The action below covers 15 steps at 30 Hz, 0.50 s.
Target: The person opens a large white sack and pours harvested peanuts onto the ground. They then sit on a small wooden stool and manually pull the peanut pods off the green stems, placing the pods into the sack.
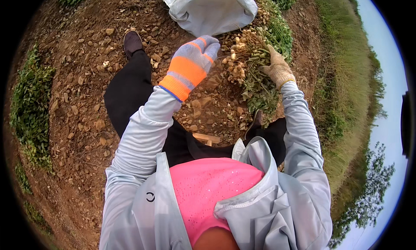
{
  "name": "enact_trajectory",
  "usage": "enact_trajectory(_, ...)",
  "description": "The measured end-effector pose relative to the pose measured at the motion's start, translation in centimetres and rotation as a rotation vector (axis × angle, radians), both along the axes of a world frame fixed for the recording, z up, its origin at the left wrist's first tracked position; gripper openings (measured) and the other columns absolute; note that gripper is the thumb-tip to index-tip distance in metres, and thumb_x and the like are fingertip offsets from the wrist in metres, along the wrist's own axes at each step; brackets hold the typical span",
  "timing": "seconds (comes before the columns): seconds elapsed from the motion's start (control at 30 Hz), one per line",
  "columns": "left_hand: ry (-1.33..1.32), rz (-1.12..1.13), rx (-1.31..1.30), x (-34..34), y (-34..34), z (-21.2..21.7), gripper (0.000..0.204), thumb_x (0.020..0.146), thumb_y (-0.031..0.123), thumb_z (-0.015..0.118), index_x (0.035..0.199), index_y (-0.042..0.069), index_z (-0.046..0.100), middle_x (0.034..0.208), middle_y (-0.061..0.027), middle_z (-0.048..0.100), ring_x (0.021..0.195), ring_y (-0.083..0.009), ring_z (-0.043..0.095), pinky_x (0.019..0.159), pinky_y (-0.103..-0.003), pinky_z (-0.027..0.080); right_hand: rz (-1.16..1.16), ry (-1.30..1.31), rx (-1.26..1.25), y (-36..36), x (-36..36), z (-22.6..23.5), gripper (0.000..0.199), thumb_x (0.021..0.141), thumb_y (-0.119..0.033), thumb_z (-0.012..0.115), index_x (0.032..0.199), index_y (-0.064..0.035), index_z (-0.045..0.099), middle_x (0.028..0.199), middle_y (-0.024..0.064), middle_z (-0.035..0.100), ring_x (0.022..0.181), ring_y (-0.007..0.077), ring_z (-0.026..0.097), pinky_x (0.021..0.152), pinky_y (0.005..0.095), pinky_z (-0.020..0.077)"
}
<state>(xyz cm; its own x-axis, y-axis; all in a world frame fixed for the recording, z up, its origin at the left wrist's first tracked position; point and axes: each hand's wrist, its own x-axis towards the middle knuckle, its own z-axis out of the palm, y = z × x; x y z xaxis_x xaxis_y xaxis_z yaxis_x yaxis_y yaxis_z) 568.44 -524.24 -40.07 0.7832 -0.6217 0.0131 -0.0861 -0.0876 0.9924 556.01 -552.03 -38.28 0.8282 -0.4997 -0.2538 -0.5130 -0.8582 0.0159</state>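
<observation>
My right hand [277,69], in a beige knit glove, is closed on the stems of a peanut plant [260,82] on my right. Pale peanut pods [235,68] cluster at the plant's root end, facing my left hand. That left hand [189,66] wears an orange and grey glove and hovers over the soil, left of the pods and apart from them. Its fingers are curled together; whether anything is inside them is hidden. Just beyond it lies the mouth of a white sack [210,14].
More pulled peanut plants [277,31] lie in a row beyond my right hand. Stony brown soil [82,98] surrounds my outstretched legs. A piece of wood [206,138] shows between my thighs. Leafy plants [30,107] grow at far left, tall grass [346,77] at right.
</observation>
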Motion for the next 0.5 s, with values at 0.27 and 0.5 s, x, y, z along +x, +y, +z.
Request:
enact_trajectory(0.27,-0.038,0.011,0.030,0.3,0.9,0.7,0.028,0.092,0.024,0.053,0.104,0.000,0.061,0.077,-0.0060,0.066,0.070,-0.0104,0.060,0.067,-0.024,0.047,-0.128,0.312,0.227,1.9,-2.5,2.1,0.046,0.086,-0.036,0.056,0.124,-0.0103,0.052,0.120,0.0154,0.057,0.111,0.0313,0.054,0.094,0.0389,0.0422)
enact_trajectory(0.5,0.129,-0.112,0.044,-1.1,-0.2,1.4,0.029,0.092,0.025,0.054,0.104,0.001,0.062,0.078,-0.0053,0.067,0.071,-0.0105,0.061,0.067,-0.024,0.048,-0.132,0.467,0.430,4.4,-7.5,-2.2,0.036,0.089,-0.031,0.050,0.117,-0.0108,0.058,0.113,0.0127,0.061,0.103,0.0276,0.059,0.086,0.0359,0.0463)
